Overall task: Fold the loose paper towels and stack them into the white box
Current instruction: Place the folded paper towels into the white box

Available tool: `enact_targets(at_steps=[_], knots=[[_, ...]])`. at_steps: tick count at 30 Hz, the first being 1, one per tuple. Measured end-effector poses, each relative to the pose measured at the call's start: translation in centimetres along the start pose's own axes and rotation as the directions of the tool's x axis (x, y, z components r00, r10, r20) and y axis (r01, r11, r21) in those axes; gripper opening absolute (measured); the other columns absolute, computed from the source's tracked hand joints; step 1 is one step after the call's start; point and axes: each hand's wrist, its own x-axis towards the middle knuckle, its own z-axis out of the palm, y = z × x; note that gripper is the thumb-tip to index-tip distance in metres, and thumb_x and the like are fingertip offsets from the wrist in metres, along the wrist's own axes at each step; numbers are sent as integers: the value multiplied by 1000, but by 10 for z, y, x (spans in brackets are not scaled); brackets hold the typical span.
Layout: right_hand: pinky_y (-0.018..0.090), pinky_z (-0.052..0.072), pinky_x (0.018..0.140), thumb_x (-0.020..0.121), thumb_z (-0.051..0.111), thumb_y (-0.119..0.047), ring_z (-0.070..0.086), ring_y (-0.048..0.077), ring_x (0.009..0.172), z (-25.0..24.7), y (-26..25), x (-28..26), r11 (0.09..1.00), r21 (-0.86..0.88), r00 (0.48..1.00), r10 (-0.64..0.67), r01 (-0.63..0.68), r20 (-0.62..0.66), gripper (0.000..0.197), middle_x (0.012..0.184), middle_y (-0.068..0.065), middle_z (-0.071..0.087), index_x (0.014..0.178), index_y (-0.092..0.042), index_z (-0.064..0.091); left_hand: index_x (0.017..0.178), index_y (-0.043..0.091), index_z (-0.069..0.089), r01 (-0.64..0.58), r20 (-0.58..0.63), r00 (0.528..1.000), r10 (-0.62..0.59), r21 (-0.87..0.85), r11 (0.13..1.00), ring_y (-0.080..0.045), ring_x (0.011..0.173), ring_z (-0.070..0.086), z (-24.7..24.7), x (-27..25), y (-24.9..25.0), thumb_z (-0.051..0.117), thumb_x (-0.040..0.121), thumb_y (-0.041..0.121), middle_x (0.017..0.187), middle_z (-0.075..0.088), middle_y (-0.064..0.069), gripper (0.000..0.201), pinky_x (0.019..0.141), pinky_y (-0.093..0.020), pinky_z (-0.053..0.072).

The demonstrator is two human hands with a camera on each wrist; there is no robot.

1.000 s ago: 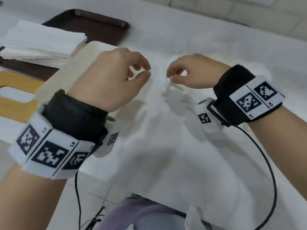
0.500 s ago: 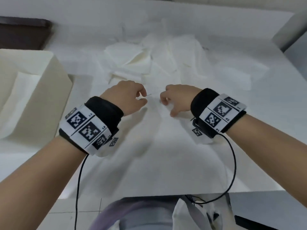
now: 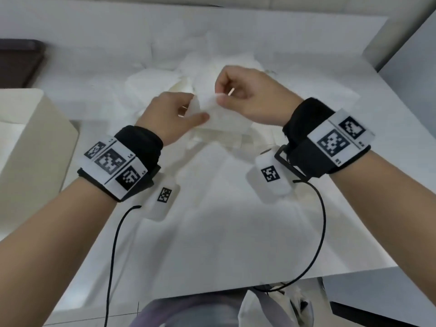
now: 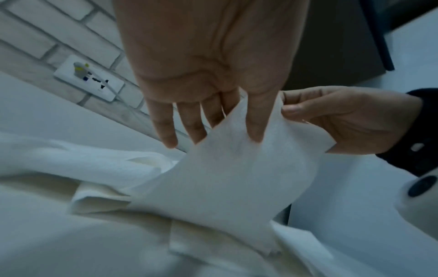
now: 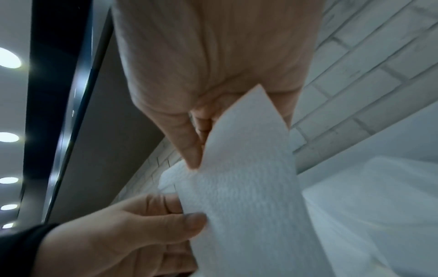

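Note:
Both my hands hold one white paper towel lifted above the table. My left hand pinches its near-left edge between thumb and fingers, and my right hand pinches the top corner. In the left wrist view the paper towel hangs down from my thumb and trails onto a pile of loose towels. The right wrist view shows the same paper towel between both hands. The loose pile lies just beyond my hands. The white box stands at the left, open.
The white table reaches from the wall to its near edge in front of my lap. A dark brown tray sits at the far left. Cables hang from both wrist bands. A brick wall with a socket lies behind.
Both hands have risen from the table and moved away from me, lifting a towel between them. Earlier they pinched it low, close to the surface.

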Motion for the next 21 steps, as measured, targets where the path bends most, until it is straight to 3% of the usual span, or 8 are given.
enact_targets(at_steps=[3, 5, 7, 10, 13, 16, 21], knots=[[13, 40, 76, 89, 56, -20, 49, -5, 71, -14, -2, 6, 996, 69, 982, -41, 54, -182, 12, 84, -18, 48, 87, -25, 44, 101, 9, 66, -3, -111, 994, -22, -224, 975, -23, 93, 66, -7, 6, 9, 63, 88, 24, 99, 69, -5, 20, 90, -39, 51], [14, 42, 79, 88, 60, -27, 50, 4, 75, -22, 5, 9, 996, 87, 957, 11, 15, -291, 20, 92, -14, 50, 98, -22, 43, 103, 13, 64, -11, -189, 981, -47, -293, 956, -16, 90, 66, -13, 11, 9, 60, 89, 23, 98, 67, 0, 17, 88, -34, 53], [21, 47, 82, 86, 64, -29, 54, 11, 83, -24, 17, 11, 993, 93, 944, 97, -72, -315, 27, 98, -5, 54, 101, -20, 43, 106, 13, 61, -9, -246, 966, -82, -348, 938, -16, 92, 65, -19, 15, 4, 59, 90, 23, 102, 66, 1, 19, 89, -35, 52], [28, 44, 88, 84, 65, -26, 49, 14, 99, -17, 46, 14, 934, -190, 939, 258, -302, -227, 34, 115, 5, 52, 111, -13, 49, 103, 14, 58, 21, -275, 953, -129, -364, 931, -24, 98, 64, -25, 16, -7, 55, 89, 21, 104, 65, -3, 16, 89, -43, 52], [39, 42, 95, 84, 64, -24, 43, 29, 117, -7, 74, 19, 755, -393, 851, 482, -525, -209, 51, 132, 13, 36, 126, -11, 39, 101, 16, 56, 83, -271, 944, -189, -360, 929, -28, 99, 63, -22, 15, -19, 51, 91, 16, 103, 64, -5, 12, 91, -47, 50], [43, 44, 94, 84, 63, -20, 44, 37, 115, -2, 88, 25, 686, -368, 776, 582, -628, -241, 58, 134, 15, 29, 132, -13, 31, 105, 14, 58, 147, -238, 939, -247, -371, 917, -30, 99, 63, -17, 13, -29, 48, 90, 13, 104, 65, -8, 17, 92, -48, 50], [40, 42, 89, 86, 46, -1, 52, 32, 105, -8, 95, 32, 738, -280, 786, 540, -614, -302, 42, 120, 15, 47, 126, -13, 36, 120, 10, 54, 218, -182, 933, -311, -402, 889, -30, 98, 63, -8, 11, -38, 43, 90, 3, 107, 64, -11, 34, 90, -43, 51]])
